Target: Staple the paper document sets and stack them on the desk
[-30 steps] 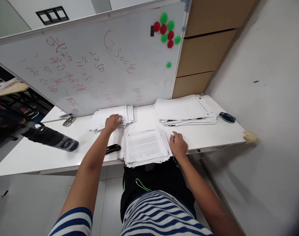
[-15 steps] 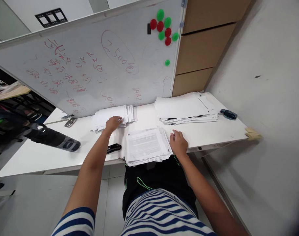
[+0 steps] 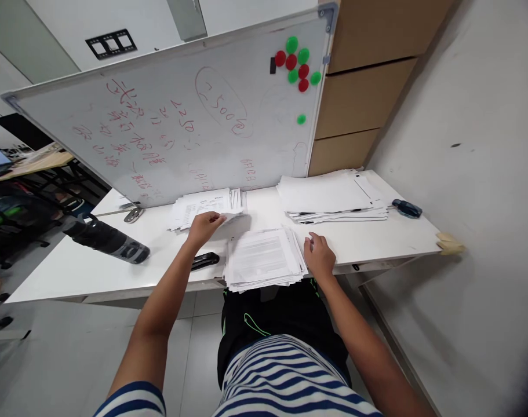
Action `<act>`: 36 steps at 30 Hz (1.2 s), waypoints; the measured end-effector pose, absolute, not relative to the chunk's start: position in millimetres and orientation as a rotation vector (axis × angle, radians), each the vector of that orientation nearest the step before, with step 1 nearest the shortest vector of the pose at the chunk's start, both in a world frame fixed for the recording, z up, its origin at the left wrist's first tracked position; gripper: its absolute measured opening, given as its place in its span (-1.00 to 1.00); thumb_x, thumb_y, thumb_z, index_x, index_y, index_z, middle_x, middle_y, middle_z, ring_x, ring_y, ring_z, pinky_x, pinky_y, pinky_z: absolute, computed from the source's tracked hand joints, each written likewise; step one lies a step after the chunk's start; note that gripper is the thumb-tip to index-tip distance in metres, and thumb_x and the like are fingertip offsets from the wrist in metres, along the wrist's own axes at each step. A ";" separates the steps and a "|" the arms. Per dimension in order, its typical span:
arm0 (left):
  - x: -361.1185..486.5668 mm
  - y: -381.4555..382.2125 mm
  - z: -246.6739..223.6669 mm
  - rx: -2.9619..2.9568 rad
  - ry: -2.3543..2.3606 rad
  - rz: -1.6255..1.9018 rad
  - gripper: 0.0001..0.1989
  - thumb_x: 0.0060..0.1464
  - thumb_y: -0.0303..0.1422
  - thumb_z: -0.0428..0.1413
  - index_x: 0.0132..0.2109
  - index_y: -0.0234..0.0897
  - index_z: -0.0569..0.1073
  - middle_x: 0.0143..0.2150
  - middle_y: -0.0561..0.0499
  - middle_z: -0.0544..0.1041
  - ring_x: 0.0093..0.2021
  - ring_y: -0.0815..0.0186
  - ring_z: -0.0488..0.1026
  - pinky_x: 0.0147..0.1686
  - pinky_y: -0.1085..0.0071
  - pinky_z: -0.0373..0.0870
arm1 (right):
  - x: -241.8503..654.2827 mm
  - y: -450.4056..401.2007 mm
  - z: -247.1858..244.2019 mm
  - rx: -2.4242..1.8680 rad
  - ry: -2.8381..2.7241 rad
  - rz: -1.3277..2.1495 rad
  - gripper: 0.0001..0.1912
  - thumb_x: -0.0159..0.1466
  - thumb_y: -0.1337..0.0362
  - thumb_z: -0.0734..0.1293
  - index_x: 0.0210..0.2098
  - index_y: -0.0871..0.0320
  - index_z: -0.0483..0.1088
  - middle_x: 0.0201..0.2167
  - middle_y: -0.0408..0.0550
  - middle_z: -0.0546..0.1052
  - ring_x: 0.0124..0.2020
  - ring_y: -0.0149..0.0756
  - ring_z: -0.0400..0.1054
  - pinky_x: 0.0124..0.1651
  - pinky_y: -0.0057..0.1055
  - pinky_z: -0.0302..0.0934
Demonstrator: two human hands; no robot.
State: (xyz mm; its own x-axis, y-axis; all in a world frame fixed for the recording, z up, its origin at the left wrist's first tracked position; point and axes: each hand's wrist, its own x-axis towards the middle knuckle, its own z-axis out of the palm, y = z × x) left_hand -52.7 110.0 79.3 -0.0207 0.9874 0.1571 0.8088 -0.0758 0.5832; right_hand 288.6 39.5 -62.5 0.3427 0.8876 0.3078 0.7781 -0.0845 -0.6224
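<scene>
Between the thumb and fingers of my left hand is the edge of a paper sheet, lifted at the right side of the left paper stack. The top page left on that stack shows print. My right hand rests on the desk with loosely curled fingers, thumb apart, holding nothing I can see. It lies just right of the middle paper stack, a pile of printed sheets with uneven edges at the desk's front. Farther back on the right lies a thicker paper stack, mostly blank on top.
A black stapler lies left of the middle stack, and a dark bottle lies farther left. A computer mouse sits near the whiteboard behind the desk. A dark blue object is at the right, near the wall.
My left hand has lifted a sheet from the left stack and moved slightly right, uncovering a printed page. My right hand stays beside the middle stack. The view has shifted a little.
</scene>
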 end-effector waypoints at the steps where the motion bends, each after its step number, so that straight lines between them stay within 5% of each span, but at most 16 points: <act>1: -46.1 96.9 87.4 1.908 1.839 0.871 -0.68 0.02 -0.07 0.18 -0.36 -0.25 0.54 -0.43 0.02 0.53 -0.40 0.32 0.42 -0.39 0.40 0.28 | 289.4 40.0 -61.8 -1.872 -1.451 0.217 -0.62 0.39 0.19 0.14 0.07 0.18 0.41 -0.10 0.06 0.53 -0.18 -0.18 0.42 -0.28 -0.36 0.14; 6: -22.2 38.2 133.3 1.701 1.496 1.306 -0.69 -0.06 -0.12 0.30 -0.45 -0.26 0.46 -0.53 0.08 0.41 -0.47 0.40 0.35 -0.46 0.45 0.27 | 290.9 35.4 -37.4 -1.651 -1.403 0.581 -0.49 0.35 -0.02 0.17 0.12 0.16 0.38 -0.02 0.12 0.51 -0.06 -0.06 0.41 -0.06 -0.16 0.28; 12: -15.2 12.3 156.2 1.380 1.158 1.681 -0.69 -0.15 -0.21 0.38 -0.48 -0.29 0.44 -0.51 0.10 0.44 -0.48 0.44 0.36 -0.46 0.49 0.32 | 265.7 -3.8 29.0 -0.916 -1.520 1.026 -0.22 0.24 -0.15 0.31 0.36 -0.08 0.07 0.36 -0.02 0.21 0.34 -0.04 0.10 0.29 -0.08 0.10; 17: -14.5 10.9 145.8 1.242 1.156 1.667 -0.70 -0.12 -0.22 0.37 -0.47 -0.30 0.44 -0.54 0.12 0.43 -0.52 0.49 0.32 -0.49 0.53 0.27 | 246.4 -23.2 53.6 -0.910 -1.431 1.224 -0.59 0.30 -0.01 0.33 0.05 0.03 0.44 -0.03 -0.01 0.56 -0.04 -0.13 0.43 0.06 -0.16 0.31; 26: -14.6 6.2 135.7 1.222 1.179 1.668 -0.70 -0.08 -0.22 0.35 -0.43 -0.29 0.41 -0.48 0.11 0.48 -0.48 0.48 0.38 -0.46 0.54 0.33 | 232.3 -25.4 51.7 -1.047 -1.383 1.234 -0.69 0.26 -0.02 0.34 -0.38 0.09 0.46 -0.45 -0.12 0.50 -0.29 -0.21 0.39 -0.21 -0.32 0.30; 33: -15.9 9.9 98.3 1.182 0.959 1.357 -0.50 -0.04 -0.08 0.30 0.00 -0.24 0.47 -0.09 -0.13 0.60 -0.08 0.14 0.55 -0.11 0.27 0.50 | 227.0 -19.4 43.0 -1.127 -1.342 1.128 -0.65 0.25 -0.04 0.33 -0.45 0.11 0.36 -0.52 -0.17 0.42 -0.43 -0.31 0.32 -0.34 -0.39 0.23; 36: -12.3 6.3 81.0 1.170 0.956 1.175 -0.48 0.00 -0.13 0.29 0.08 -0.26 0.46 0.01 -0.19 0.58 0.00 0.06 0.53 -0.06 0.17 0.50 | 223.0 -18.2 40.8 -1.133 -1.334 1.057 -0.72 0.28 0.01 0.33 -0.33 0.11 0.36 -0.40 -0.13 0.48 -0.34 -0.27 0.37 -0.23 -0.35 0.29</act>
